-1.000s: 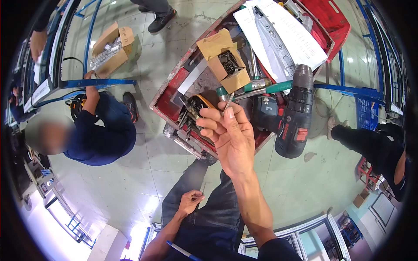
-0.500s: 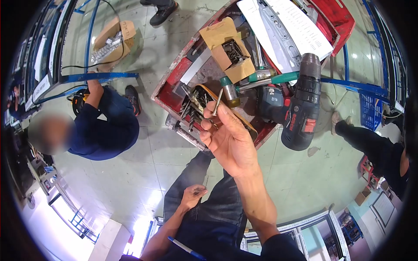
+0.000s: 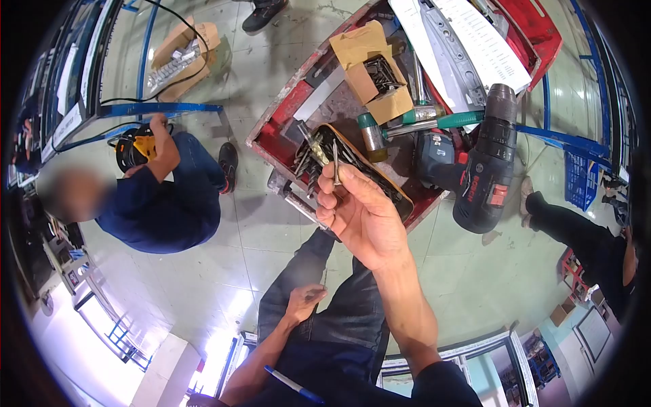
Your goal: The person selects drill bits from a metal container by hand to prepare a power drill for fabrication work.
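Down at your thigh, your left hand [image 3: 304, 302] lies curled on the jeans; you cannot tell whether it grips anything. Higher up, your right hand [image 3: 359, 214] pinches a thin metal bit [image 3: 336, 161] upright between thumb and fingertips. Its lower end is hidden by them, and it is hard to make out whether it is a screw or a drill bit. Just behind it an open bit case [image 3: 363, 154] lies in a red tool tray [image 3: 288, 112], with a cordless drill [image 3: 483, 178] at the tray's edge. Bare tiled floor [image 3: 224, 271] separates you from a crouching co-worker [image 3: 163, 207] on the left.
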A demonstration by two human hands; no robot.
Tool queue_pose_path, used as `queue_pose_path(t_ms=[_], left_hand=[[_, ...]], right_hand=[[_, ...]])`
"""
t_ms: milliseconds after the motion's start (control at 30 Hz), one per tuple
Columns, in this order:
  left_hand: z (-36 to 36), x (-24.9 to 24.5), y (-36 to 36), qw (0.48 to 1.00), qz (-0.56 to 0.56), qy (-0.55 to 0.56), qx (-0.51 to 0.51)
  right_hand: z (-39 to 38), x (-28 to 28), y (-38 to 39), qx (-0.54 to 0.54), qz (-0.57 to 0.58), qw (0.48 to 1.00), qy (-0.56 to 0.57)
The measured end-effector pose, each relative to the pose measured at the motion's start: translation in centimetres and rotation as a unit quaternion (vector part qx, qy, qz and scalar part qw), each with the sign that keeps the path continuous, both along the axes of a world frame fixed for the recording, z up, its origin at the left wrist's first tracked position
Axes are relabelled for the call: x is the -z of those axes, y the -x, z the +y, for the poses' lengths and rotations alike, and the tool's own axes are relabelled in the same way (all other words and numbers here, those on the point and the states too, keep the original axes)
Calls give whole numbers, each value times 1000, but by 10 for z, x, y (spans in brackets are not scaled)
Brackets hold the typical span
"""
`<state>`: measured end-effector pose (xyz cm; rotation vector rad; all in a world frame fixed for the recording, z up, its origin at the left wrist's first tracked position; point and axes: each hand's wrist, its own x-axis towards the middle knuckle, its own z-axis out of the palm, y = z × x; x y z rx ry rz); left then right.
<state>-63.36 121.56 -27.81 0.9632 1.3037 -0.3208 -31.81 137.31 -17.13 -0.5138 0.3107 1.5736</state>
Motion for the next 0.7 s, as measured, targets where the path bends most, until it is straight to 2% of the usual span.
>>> queue_pose_path(t_ms=[33,67,100,167,200,233,300,367,433,533,700], left_hand=[[2,-3,-2,1000,14,3,-8],[5,-4,-4,997,-10,-52,-55],[12,-8,-8,988,-32,-106,-103],[43,-36,-29,969,-64,-181,-156],[74,-67,-50,963,-71,-204,-164],[99,-93,-70,950,-98,-225,-192],[134,-125,-91,934,-133,-266,-197],[158,-134,-105,914,-182,-305,-198],[169,-134,-109,908,-181,-345,-156],[172,-132,-113,903,-173,-374,-123],[171,-130,-116,895,-160,-408,-88]], right_hand=[[-1,1,0,-8,-12,1000,-7],[-1,2,0,-16,-23,1000,-14],[-1,0,3,-29,-149,988,0],[-3,-7,10,-57,-388,920,27],[-5,2,15,-25,-520,854,1],[-7,-5,14,-43,-564,824,0],[-14,-4,22,-42,-571,819,-32],[-19,-11,26,-68,-639,764,-56],[-21,-21,32,-77,-679,727,-69],[-24,-25,36,-40,-737,669,-90],[-33,-23,36,-58,-722,684,-93]])
